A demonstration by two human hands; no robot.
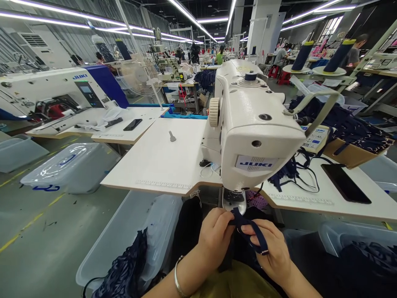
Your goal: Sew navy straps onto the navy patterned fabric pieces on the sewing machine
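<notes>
Head view: navy strap (245, 224) just under sewing machine (248, 132).
Axis: slanting down-right from machine.
Left hand (214, 238): grip pinching machine-side end, nearer.
Right hand (274, 256): grip clasping far end.

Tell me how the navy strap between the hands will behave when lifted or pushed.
Probably floppy: the navy strap loops and bends between the left hand and right hand. Likely light: a slight pinch holds it. Pushed, it would probably buckle rather than slide.

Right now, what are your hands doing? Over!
Copy: left hand and right hand both grip navy strap. Strap sits close under sewing machine. Nothing in the way.
</notes>
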